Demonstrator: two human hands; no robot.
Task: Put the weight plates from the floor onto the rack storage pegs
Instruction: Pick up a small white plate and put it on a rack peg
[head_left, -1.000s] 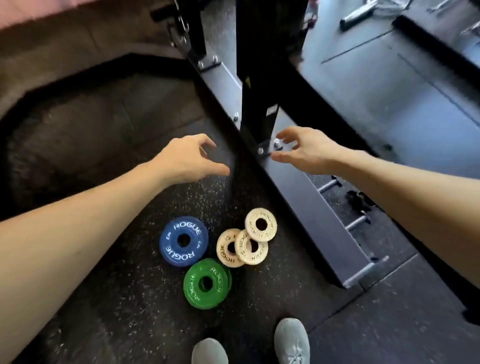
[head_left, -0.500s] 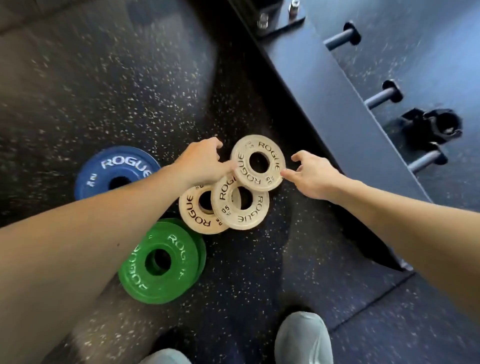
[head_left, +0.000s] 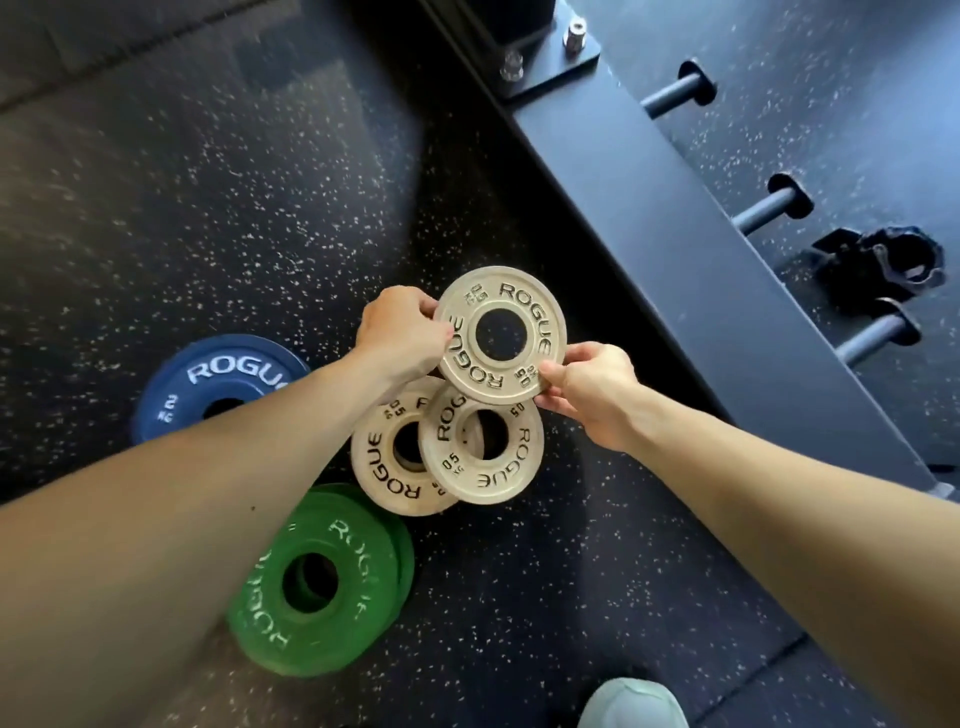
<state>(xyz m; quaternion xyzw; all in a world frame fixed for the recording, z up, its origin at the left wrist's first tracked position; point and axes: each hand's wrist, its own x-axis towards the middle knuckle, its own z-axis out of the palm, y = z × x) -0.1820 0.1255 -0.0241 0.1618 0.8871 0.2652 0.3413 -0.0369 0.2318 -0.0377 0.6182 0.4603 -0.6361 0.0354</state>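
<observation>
Top white plate (head_left: 519, 374): cream, "ROGUE" and "0.5 KG" in black, face up, lifted and slightly tilted, gripped at opposite rim edges by left hand (head_left: 397, 338) and right hand (head_left: 592, 395). It overlaps the far edge of the second white plate (head_left: 511, 467), which lies flat, partly stacked on the third white plate (head_left: 379, 462). Green plates (head_left: 311, 582): two stacked, slightly offset, flat on the floor, nearest the camera, just beside the third white plate. Blue plate (head_left: 208, 379): "2 KG", flat, left of the whites, partly hidden by the left forearm. Rack pegs (head_left: 670, 96) (head_left: 763, 208) (head_left: 867, 338): three bare grey rods off the rack's base beam, right of the plates.
</observation>
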